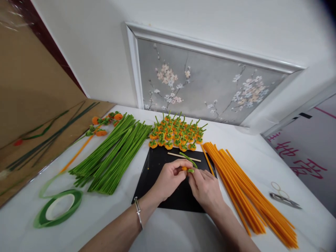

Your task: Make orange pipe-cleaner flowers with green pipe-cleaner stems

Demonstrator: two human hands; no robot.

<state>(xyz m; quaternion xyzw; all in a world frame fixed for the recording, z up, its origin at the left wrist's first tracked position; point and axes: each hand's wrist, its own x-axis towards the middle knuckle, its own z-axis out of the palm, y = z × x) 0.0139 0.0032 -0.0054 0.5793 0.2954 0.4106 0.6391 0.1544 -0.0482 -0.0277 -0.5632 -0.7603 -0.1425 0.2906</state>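
Observation:
Above a black mat (147, 183), my two hands meet at the fingertips. My left hand (169, 178) is closed in a pinch on a small orange pipe-cleaner piece (184, 168), mostly covered by the fingers. Close against it, my right hand (206, 183) pinches a green pipe cleaner (189, 159), whose longer end sticks up and away while a short bit shows between the hands. Just beyond the fingers a thin wooden stick (174, 155) lies across the mat. Behind it stand several small orange pumpkin-like pieces (169, 144) with green tops and upright stems.
Green pipe cleaners (112, 157) lie bundled on the left, orange ones (241, 185) on the right. A roll of green tape (78, 200) sits at the front left. Snips (285, 200) lie far right. Finished orange-and-green stems (101, 132) rest by the cardboard (39, 80). A wall closes the back.

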